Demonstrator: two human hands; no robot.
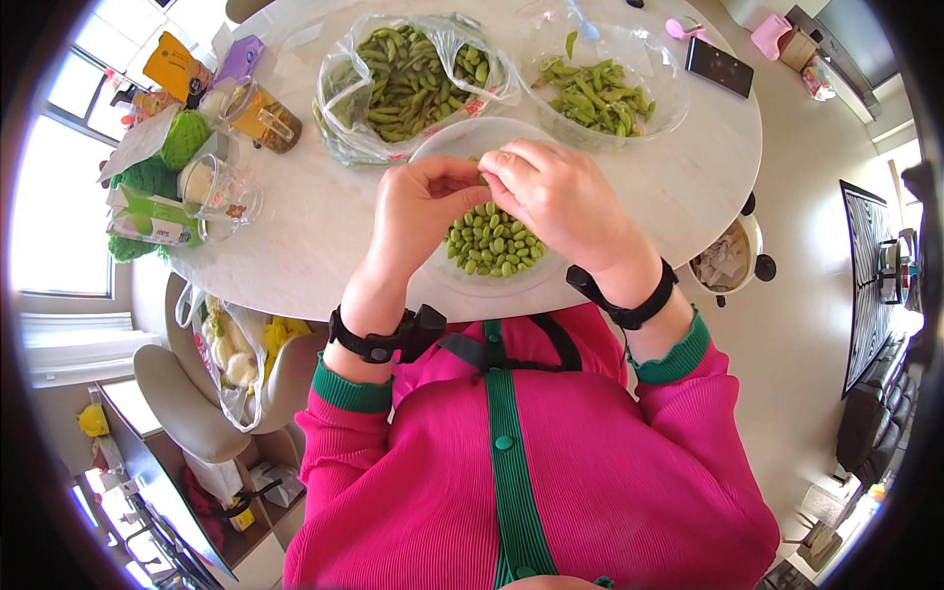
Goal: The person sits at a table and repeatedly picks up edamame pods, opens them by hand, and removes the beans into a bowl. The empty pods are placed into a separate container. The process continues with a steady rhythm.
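My left hand point(424, 203) and my right hand point(557, 199) meet fingertip to fingertip over a clear plastic bowl point(435, 276). Between the fingertips a small piece of a green soybean pod point(481, 178) shows, mostly hidden by the fingers. Many shelled green soybeans point(494, 243) lie in the bowl below. Behind my left hand, an opened clear plastic bag point(343, 110) holds whole soybean pods point(402, 81). Beyond my right hand, a second clear bowl point(675, 96) contains green pods or shells point(597, 96).
At the left stand a glass pitcher with amber liquid point(269, 118), a glass cup point(228, 195), green yarn point(184, 140) and a carton point(155, 221). A phone point(719, 68) and a pink spoon point(686, 31) lie back right. A waste bin point(751, 254) stands beside the table point(310, 251).
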